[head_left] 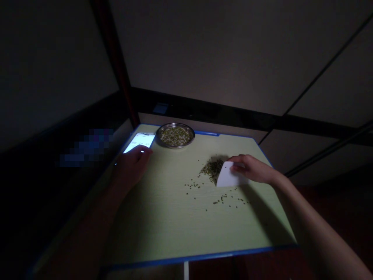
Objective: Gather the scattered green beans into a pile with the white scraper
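My right hand [253,168] grips a white flat scraper [229,177] standing on edge against a small heap of green beans [213,168] on the pale table [175,225]. Loose beans [224,199] lie scattered in front of the heap. My left hand [132,163] rests on the table at the left, its fingers touching the lower edge of a lit phone [140,141]. The room is dim, and whether those fingers are spread is hard to make out. A round metal dish [175,135] holding more green beans sits at the table's far edge, right of the phone.
The table has a blue rim [204,256] and stands in a corner between a dark wall on the left and a light wall behind. A dark red post [116,62] rises at the far left corner. Dark floor lies to the right.
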The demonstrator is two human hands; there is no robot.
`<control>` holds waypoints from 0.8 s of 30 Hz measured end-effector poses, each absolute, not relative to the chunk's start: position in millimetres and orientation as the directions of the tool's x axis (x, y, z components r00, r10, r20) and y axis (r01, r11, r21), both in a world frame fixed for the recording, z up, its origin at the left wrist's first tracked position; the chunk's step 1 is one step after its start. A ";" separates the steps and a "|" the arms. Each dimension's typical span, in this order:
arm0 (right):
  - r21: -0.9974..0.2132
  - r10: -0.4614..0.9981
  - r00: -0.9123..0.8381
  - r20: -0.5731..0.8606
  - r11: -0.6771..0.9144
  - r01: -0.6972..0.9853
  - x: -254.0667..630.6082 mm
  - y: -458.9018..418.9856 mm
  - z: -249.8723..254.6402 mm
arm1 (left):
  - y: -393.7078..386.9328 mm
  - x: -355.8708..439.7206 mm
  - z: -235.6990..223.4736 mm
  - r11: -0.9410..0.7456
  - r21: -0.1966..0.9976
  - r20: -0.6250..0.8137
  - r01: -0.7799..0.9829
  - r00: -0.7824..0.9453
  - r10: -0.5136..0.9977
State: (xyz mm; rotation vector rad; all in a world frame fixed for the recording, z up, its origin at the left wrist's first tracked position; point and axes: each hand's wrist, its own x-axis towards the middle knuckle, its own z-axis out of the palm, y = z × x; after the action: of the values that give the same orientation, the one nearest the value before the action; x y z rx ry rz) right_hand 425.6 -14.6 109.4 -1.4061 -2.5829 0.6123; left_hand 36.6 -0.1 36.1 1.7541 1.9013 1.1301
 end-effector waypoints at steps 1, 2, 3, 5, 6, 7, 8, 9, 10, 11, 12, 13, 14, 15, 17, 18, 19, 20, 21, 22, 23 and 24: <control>-0.405 0.827 -0.559 -0.065 0.490 0.772 423.4 -14.1 107.7 | 0.2 36.4 35.6 -0.068 0.715 0.277 0.696 -0.193 0.941; -0.397 0.826 -0.561 -0.057 0.497 0.772 421.2 -13.4 106.1 | 0.2 36.3 35.3 -0.071 0.706 0.282 0.705 -0.188 0.941; -0.389 0.827 -0.560 -0.050 0.500 0.774 419.0 -12.6 104.7 | 0.1 36.3 35.3 -0.074 0.698 0.287 0.713 -0.184 0.940; -0.379 0.834 -0.550 -0.033 0.499 0.779 414.7 -11.2 102.0 | -0.6 36.6 35.9 -0.081 0.693 0.295 0.716 -0.179 0.938; -0.377 0.837 -0.546 -0.022 0.499 0.780 412.5 -10.5 100.7 | -1.0 36.9 36.2 -0.081 0.694 0.295 0.716 -0.179 0.939; -0.374 0.839 -0.544 -0.006 0.502 0.780 410.2 -9.8 99.3 | -1.3 37.0 36.6 -0.080 0.695 0.293 0.714 -0.179 0.939; -0.370 0.840 -0.542 0.013 0.508 0.778 407.8 -9.1 97.9 | -1.4 37.1 36.7 -0.079 0.697 0.291 0.713 -0.181 0.940; -0.362 0.841 -0.540 0.033 0.513 0.778 405.4 -8.2 96.5 | -1.4 37.1 36.7 -0.078 0.697 0.289 0.713 -0.180 0.940; -0.351 0.844 -0.535 0.051 0.516 0.781 403.0 -7.2 94.9 | -1.2 37.1 36.5 -0.077 0.696 0.289 0.713 -0.180 0.940; -0.336 0.847 -0.528 0.064 0.517 0.787 400.6 -6.0 93.4 | -0.9 37.0 36.3 -0.077 0.695 0.291 0.715 -0.183 0.939; -0.321 0.851 -0.520 0.073 0.514 0.795 398.3 -4.8 91.9 | -0.6 37.0 35.9 -0.076 0.694 0.294 0.716 -0.185 0.938; -0.308 0.855 -0.512 0.079 0.510 0.803 396.0 -3.5 90.6 | -0.3 37.0 35.6 -0.076 0.693 0.294 0.717 -0.186 0.937; -0.298 0.858 -0.506 0.084 0.507 0.809 393.8 -2.3 89.4 | -0.1 37.0 35.3 -0.076 0.694 0.293 0.716 -0.184 0.938; -0.290 0.860 -0.502 0.091 0.505 0.813 391.5 -1.4 88.5 | 0.0 37.0 35.1 -0.078 0.697 0.292 0.713 -0.183 0.939; -0.280 0.860 -0.499 0.108 0.508 0.815 387.0 -0.1 87.3 | -0.1 37.2 34.6 -0.080 0.703 0.291 0.707 -0.183 0.939; -0.274 0.859 -0.499 0.119 0.511 0.815 384.9 0.2 87.1 | -0.3 37.3 34.3 -0.079 0.705 0.291 0.704 -0.187 0.938; -0.266 0.857 -0.500 0.130 0.515 0.815 382.8 0.4 86.9 | -0.4 37.3 34.0 -0.076 0.707 0.291 0.703 -0.192 0.937; -0.256 0.854 -0.501 0.138 0.519 0.815 380.8 0.7 86.7 | -0.5 37.3 33.8 -0.072 0.708 0.291 0.702 -0.198 0.936; -0.245 0.853 -0.501 0.144 0.522 0.817 378.9 1.0 86.5 | -0.6 37.3 33.6 -0.068 0.708 0.289 0.703 -0.200 0.936; -0.234 0.854 -0.500 0.146 0.521 0.821 377.2 1.6 86.1 | -0.6 37.4 33.5 -0.064 0.708 0.285 0.704 -0.201 0.937; -0.224 0.856 -0.497 0.145 0.518 0.826 375.6 2.4 85.6 | -0.5 37.4 33.5 -0.059 0.708 0.280 0.704 -0.203 0.938; -0.214 0.859 -0.492 0.143 0.512 0.832 374.2 3.4 84.9 | -0.4 37.5 33.6 -0.055 0.709 0.275 0.703 -0.203 0.940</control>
State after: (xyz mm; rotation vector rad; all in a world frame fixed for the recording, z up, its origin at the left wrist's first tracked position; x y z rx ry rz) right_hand 374.2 3.4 84.9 -1.4364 -2.5241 0.1706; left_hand 37.5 -0.4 33.6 1.7587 1.9248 1.1197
